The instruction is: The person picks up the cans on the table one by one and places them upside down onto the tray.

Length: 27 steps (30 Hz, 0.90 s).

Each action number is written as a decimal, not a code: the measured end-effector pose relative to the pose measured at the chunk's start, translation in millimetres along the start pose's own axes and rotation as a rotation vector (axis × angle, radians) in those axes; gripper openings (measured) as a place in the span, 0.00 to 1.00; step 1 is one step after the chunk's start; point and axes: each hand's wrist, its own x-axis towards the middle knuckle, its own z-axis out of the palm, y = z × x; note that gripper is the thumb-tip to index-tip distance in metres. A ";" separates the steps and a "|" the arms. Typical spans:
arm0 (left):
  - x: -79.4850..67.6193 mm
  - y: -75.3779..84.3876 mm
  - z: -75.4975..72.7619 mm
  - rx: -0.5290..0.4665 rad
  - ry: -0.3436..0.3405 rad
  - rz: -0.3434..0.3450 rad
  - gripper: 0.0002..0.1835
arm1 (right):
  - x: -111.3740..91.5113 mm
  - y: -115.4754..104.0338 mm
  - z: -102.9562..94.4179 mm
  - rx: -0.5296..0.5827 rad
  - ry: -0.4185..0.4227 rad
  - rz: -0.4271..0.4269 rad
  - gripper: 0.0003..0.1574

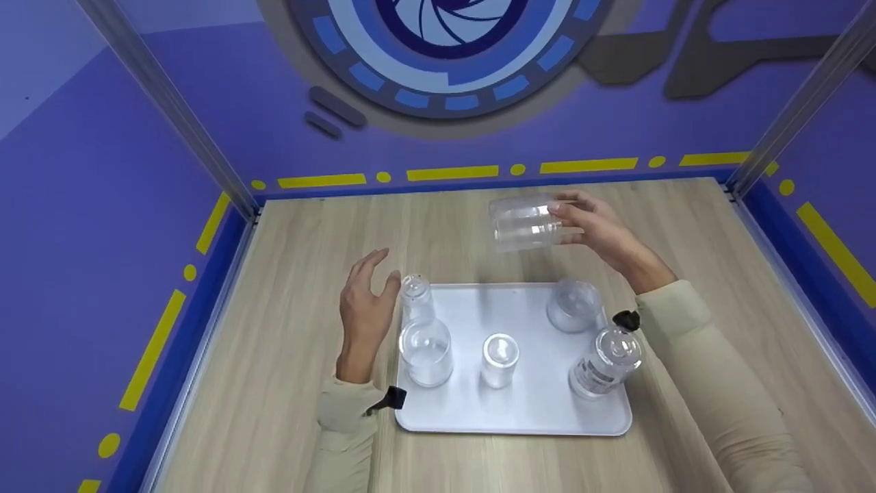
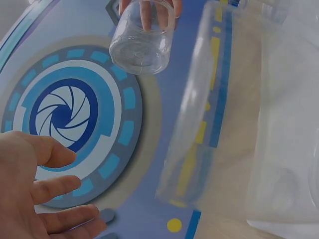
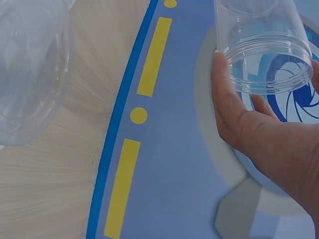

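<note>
My right hand (image 1: 602,233) grips a clear plastic jar (image 1: 521,224) by its mouth end, above the back of the table. The jar lies on its side in the air, its base pointing left. In the right wrist view, the fingers (image 3: 227,89) press against the threaded rim from outside. My left hand (image 1: 365,308) is raised beside the tray's back left corner, thumb apart from the fingers and nothing held. Closest to it stands a narrow clear container (image 1: 416,298), with a wider clear jar (image 1: 426,356) just in front.
A white tray (image 1: 465,411) lies on the wooden table (image 1: 287,329). It also bears a small clear jar (image 1: 500,363) in the middle, a round clear container (image 1: 573,308) at back right and a printed clear jar (image 1: 602,366) at front right. Blue-purple walls (image 1: 226,103) enclose the table.
</note>
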 end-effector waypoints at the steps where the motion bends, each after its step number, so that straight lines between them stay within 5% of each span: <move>1: 1.1 1.3 0.7 -0.015 -0.002 0.009 0.24 | -0.3 -0.9 -0.1 0.007 0.002 -0.002 0.40; 17: 18.2 34.3 15.0 -0.173 -0.057 0.076 0.26 | -6.2 -5.9 -4.7 0.099 -0.002 -0.035 0.32; 27: 27.4 45.7 30.2 -0.272 -0.145 0.033 0.30 | -6.4 -2.5 -4.6 0.142 0.002 -0.033 0.24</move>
